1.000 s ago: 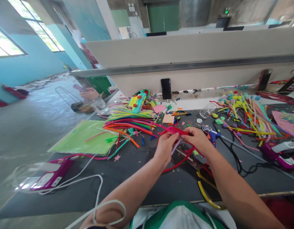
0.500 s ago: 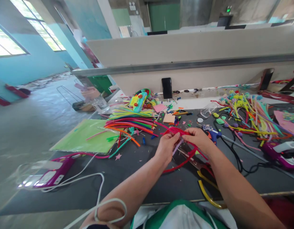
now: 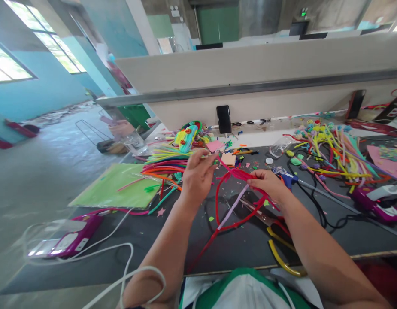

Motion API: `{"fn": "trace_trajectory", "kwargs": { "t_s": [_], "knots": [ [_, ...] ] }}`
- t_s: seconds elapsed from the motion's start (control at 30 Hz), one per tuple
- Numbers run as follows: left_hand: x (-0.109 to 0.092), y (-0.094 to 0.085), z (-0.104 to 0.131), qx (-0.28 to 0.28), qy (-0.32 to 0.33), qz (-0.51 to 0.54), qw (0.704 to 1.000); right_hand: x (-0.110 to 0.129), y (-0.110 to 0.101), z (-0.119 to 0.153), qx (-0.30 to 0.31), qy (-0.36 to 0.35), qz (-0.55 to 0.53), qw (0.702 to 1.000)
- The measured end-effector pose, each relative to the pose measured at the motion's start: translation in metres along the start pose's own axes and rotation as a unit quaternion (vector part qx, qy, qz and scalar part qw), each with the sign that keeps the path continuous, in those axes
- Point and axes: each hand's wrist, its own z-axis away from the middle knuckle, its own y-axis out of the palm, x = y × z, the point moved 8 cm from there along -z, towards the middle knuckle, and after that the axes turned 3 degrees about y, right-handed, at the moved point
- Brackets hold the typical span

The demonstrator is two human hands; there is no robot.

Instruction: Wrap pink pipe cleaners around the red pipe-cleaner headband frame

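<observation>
Bottom centre of frame: green-and-white clothing [image 3: 246,289]. Lower left, a white cord [image 3: 124,274] loops over the near forearm. Right of bottom centre, scissors [image 3: 265,219] with yellow and red grips lie slantwise, partly under the right wrist.

Middle of frame: red fuzzy-stem piece [image 3: 241,174], gathered at its top, loops hanging open over the dark tabletop [image 3: 166,244]. Right hand [image 3: 267,184] pinches the gathered part at its right end, thumb toward centre. Left hand [image 3: 198,176], raised left of centre, pinches a pinkish-red strand running up from the same piece; remaining fingers loosely bent. Lilac strand [image 3: 234,207] slants from the right fingertips down to the lower red loop.

Left of centre: purple power strip [image 3: 77,238], then green sheets [image 3: 114,186]; beside these, a bundle of coloured stems [image 3: 166,163], partly behind the left hand. Blue glue gun [image 3: 288,180] just beyond the right hand. Tangled stems [image 3: 340,159] at right.

Farther: dark phone [image 3: 224,119] upright against a pale partition [image 3: 250,68]. Windows [image 3: 56,43], upper left.
</observation>
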Motion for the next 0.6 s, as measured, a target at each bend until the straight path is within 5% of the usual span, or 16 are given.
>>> {"fn": "trace_trajectory", "kwargs": {
  "t_s": [0.1,0.2,0.43,0.6],
  "knots": [
    [-0.014,0.023,0.009,0.077,0.074,-0.06,0.992,0.0,-0.002,-0.001,-0.005,-0.009,-0.002,1.0],
    [-0.011,0.036,0.015,0.136,0.06,-0.086,0.985,0.0,-0.005,-0.002,-0.01,-0.023,0.007,1.0],
    [0.001,0.035,0.018,0.208,-0.091,-0.046,0.973,-0.001,-0.012,-0.004,-0.021,-0.036,0.006,0.999],
    [-0.001,0.072,0.054,0.404,-0.234,0.035,0.883,0.002,-0.013,-0.003,-0.02,-0.049,-0.003,0.999]
  ]
}}
